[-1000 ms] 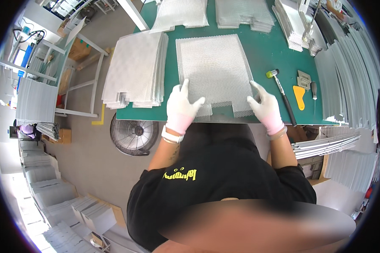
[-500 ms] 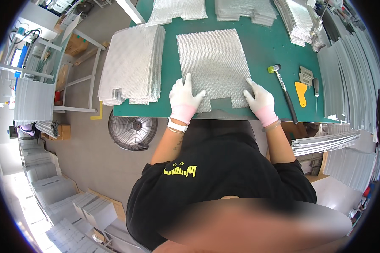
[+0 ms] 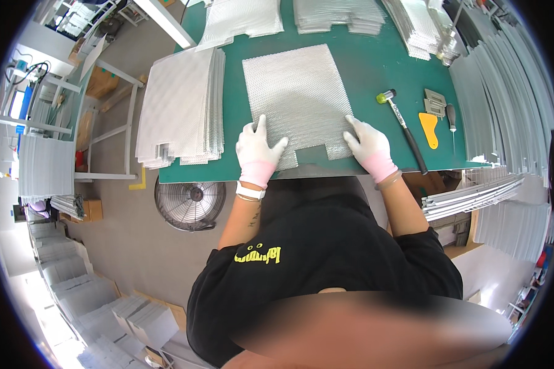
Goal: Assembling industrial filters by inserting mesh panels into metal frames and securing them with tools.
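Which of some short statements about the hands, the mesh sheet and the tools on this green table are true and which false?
1. Both gloved hands rest flat on the metal mesh sheet. True: the left hand and the right hand press its near corners.
2. The mallet is in the right hand. False: it lies on the green table, right of that hand.
3. A stack of mesh sheets sits left of the left hand. True.
4. The yellow scraper lies on the mesh sheet. False: it lies on the table, right of the mallet.
5. A floor fan stands on the table. False: it stands on the floor below the table edge.
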### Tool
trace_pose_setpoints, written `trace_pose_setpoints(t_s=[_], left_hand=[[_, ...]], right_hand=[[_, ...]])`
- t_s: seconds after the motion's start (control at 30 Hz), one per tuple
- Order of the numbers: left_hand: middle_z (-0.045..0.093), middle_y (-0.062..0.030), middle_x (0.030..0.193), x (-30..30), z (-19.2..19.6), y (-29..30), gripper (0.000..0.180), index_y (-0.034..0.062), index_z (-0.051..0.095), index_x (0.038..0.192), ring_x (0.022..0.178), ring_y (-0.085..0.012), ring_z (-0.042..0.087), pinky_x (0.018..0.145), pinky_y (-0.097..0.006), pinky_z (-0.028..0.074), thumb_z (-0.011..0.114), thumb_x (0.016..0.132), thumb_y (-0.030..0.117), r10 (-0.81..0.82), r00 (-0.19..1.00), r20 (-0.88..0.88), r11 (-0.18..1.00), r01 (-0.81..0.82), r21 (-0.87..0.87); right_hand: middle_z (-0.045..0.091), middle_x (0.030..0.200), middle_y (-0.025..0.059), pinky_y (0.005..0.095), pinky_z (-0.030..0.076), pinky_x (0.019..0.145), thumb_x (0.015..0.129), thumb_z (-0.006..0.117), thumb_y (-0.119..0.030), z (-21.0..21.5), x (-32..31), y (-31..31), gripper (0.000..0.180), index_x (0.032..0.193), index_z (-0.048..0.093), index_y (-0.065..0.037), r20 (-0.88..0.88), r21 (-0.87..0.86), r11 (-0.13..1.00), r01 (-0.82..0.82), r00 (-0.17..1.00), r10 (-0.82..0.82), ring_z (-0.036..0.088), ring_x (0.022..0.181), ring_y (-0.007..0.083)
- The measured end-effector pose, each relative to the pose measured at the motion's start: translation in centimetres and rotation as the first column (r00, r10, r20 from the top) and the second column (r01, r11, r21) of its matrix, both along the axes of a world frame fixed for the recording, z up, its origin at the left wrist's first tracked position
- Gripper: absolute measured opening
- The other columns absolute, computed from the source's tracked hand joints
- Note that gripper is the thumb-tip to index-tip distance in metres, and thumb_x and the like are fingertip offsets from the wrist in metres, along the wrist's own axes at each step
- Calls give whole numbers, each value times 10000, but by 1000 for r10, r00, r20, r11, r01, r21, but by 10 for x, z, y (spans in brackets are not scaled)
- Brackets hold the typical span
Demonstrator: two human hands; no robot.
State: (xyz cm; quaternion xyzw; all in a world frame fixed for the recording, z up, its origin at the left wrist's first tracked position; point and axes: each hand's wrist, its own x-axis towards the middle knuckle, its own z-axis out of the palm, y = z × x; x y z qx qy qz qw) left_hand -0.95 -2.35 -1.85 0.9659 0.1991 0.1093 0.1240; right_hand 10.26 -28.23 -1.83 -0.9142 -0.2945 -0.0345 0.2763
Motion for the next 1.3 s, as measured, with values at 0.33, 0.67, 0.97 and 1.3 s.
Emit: trace_pose_setpoints(t_s=[0.33, 0.67, 0.97, 1.3], left_hand=[[357, -145, 1581, 19, 4, 34, 822, 214, 565, 1407, 1482, -427, 250, 1203, -616, 112, 831, 686, 505, -235, 969, -71, 970, 239, 53], [490, -134, 1446, -51, 34, -21, 679, 128, 599, 1328, 1427, -415, 328, 1169, -652, 130, 804, 730, 377, -264, 936, 233, 961, 233, 152], [653, -101, 1068, -133, -70, -70, 353, 20, 638, 1017, 1041, -247, 618, 980, -427, 495, 623, 1002, 372, 214, 976, -33, -672, 123, -730], [700, -140, 1043, -93, -62, -86, 311, -32, 665, 1084, 966, -244, 676, 885, -385, 528, 658, 987, 263, 414, 910, -1, -390, 176, -904]], right_hand=[[694, 1077, 183, 469, 529, 915, 867, 642, -485, 42, 137, -116, 505, 1175, 686, -88, 300, -277, 764, 582, 808, -507, 656, 1052, 356], [689, 1218, 191, 459, 509, 984, 968, 445, -317, 41, 195, -154, 423, 1194, 704, -70, 106, -690, 523, 501, 784, -611, 663, 1121, 381], [717, 961, 25, 271, 497, 830, 922, 692, -249, 72, 31, -90, 265, 1076, 727, -35, -230, 432, 897, 91, 973, 12, 635, 896, 127], [669, 1186, 110, 297, 569, 806, 1029, 577, -214, -72, -138, 1, 363, 1325, 516, -13, -776, 549, 553, 627, 138, 615, 692, 939, 187]])
